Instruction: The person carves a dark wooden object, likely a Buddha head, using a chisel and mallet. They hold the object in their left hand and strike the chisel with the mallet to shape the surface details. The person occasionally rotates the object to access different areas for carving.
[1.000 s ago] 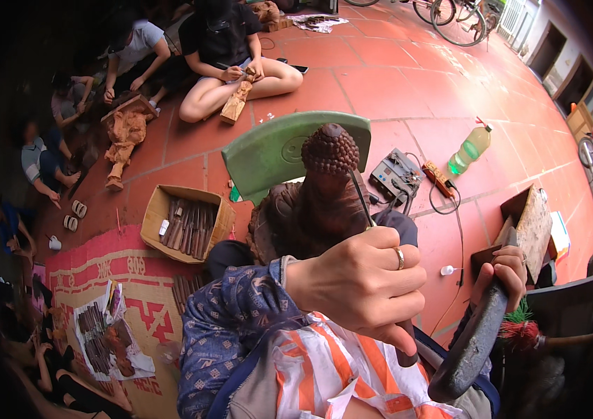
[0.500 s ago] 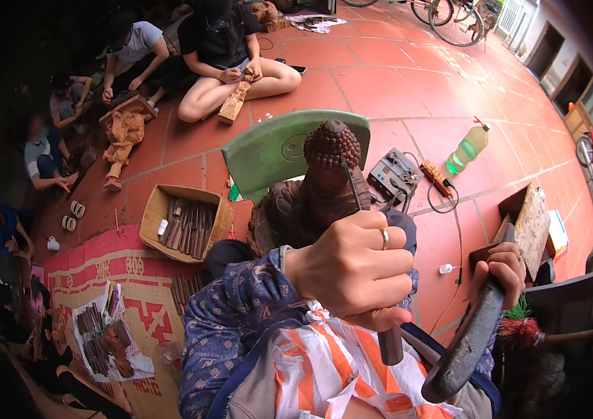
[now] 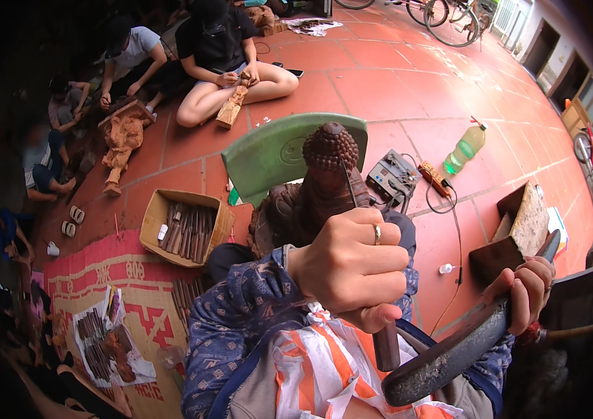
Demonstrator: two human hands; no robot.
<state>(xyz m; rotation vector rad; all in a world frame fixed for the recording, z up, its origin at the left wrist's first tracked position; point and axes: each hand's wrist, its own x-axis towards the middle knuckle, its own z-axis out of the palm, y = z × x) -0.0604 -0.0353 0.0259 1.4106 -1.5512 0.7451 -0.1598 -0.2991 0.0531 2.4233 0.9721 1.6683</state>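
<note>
Little room shows between mallet (image 3: 450, 355) and chisel handle (image 3: 386, 349)

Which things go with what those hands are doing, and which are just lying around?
In use:
- slim tool in the left grip, pointing toward the dark carved figure
- dark club in the right grip
- perhaps spares: tools in the cardboard box

Seemingly just lying around:
- bottle with green liquid
- orange power strip
- slippers
- white cup
</note>
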